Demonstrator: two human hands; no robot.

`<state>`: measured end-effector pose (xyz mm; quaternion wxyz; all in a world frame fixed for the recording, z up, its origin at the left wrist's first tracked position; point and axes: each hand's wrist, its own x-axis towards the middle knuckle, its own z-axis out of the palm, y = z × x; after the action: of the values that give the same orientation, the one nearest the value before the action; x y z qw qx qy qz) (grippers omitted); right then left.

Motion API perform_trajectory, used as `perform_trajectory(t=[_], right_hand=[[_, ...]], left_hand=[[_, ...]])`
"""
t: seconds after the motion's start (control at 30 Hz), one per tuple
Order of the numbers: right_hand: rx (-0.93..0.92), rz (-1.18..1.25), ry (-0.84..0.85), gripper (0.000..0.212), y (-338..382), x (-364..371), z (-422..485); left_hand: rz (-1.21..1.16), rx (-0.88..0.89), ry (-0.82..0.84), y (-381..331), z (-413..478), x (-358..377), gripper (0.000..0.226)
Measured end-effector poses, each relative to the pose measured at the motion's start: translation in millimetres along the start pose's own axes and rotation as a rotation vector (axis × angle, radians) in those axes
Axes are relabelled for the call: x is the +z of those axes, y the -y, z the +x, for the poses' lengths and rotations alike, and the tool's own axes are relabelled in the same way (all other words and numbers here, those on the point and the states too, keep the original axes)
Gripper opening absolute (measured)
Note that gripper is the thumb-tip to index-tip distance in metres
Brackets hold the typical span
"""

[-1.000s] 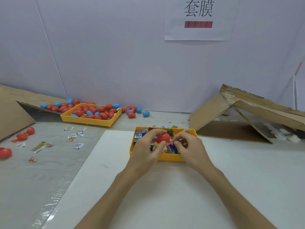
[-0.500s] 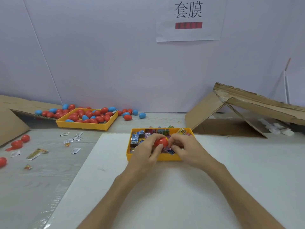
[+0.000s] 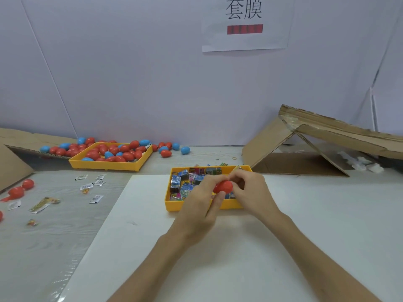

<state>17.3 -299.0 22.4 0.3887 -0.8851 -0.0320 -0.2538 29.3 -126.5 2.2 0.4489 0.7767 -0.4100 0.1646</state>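
Note:
A red plastic egg (image 3: 223,186) is held between both hands above a small yellow tray (image 3: 174,205) full of little colourful packets (image 3: 182,182). My left hand (image 3: 201,205) grips the egg from the left with thumb below and fingers over it. My right hand (image 3: 250,190) pinches the egg's right end with curled fingers. Most of the egg is covered by the fingers.
A larger yellow tray (image 3: 106,165) of red and blue eggs stands at the back left, with more eggs (image 3: 172,149) loose around it. Small sachets (image 3: 96,199) and red egg halves (image 3: 19,190) lie at left. Cardboard boxes (image 3: 305,144) sit right and left. A white sheet (image 3: 283,236) covers the table.
The hands stay together over the small tray with the egg; the fingers have shifted slightly round it. The camera view has drifted a little.

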Motion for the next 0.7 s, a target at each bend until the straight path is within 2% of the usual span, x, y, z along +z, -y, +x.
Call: perform_trajectory(t=[0.17, 0.5, 0.57, 0.63, 0.7], right_hand=[[0.016, -0.037, 0.134, 0.017, -1, -2, -1], [0.115, -0.080, 0.324, 0.015, -2, -6, 5], [0.149, 0.034, 0.325, 0.016, 1, -8, 6], [0.213, 0.238, 0.247, 0.022, 5, -12, 7], [0.292, 0.445, 0.126, 0.024, 7, -19, 8]], left_hand=[[0.102, -0.091, 0.192, 10, 0, 10, 0.036], [0.182, -0.081, 0.254, 14, -2, 9, 0.039], [0.191, -0.086, 0.268, 14, -1, 9, 0.045], [0.172, -0.092, 0.258, 13, -1, 9, 0.044], [0.065, -0.145, 0.223, 11, -1, 7, 0.026]])
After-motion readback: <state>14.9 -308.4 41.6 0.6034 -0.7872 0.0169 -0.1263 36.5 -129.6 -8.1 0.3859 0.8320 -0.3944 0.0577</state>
